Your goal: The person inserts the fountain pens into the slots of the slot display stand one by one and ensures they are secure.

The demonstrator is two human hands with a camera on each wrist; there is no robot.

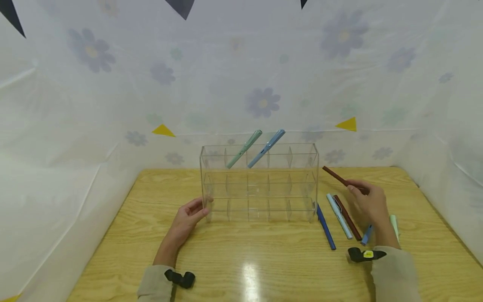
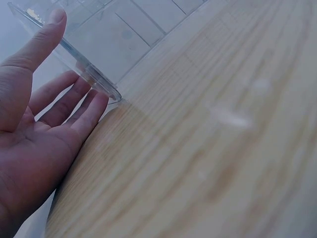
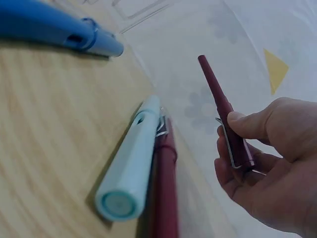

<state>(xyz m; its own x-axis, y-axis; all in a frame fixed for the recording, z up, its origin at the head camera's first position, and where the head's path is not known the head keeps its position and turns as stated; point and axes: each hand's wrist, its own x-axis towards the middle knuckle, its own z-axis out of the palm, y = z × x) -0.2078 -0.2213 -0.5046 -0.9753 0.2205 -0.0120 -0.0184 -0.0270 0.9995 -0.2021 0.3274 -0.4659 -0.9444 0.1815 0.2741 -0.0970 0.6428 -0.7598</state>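
Observation:
A clear acrylic display rack [image 1: 258, 197] with rows of compartments stands upright on the table. At its lower left edge my left hand [image 1: 190, 219] holds the side, thumb toward the front and fingers behind, as the left wrist view also shows. A green pen [image 1: 244, 149] and a light blue pen [image 1: 267, 148] lean in neighbouring top-row compartments. Right of the rack, my right hand [image 1: 369, 201] pinches a dark red pen [image 1: 336, 176] by its clip end, raised above the table. In the right wrist view, the thumb presses that pen [image 3: 232, 131] against the fingers.
Below the right hand lie a pale blue pen [image 1: 339, 216], another dark red pen [image 1: 348, 218] and a blue pen [image 1: 367, 235]. A dark blue pen [image 1: 326, 226] lies by the rack's right corner. Beside the right wrist is a pale green pen [image 1: 394, 226]. Flowered sheeting [image 1: 226, 84] surrounds the table.

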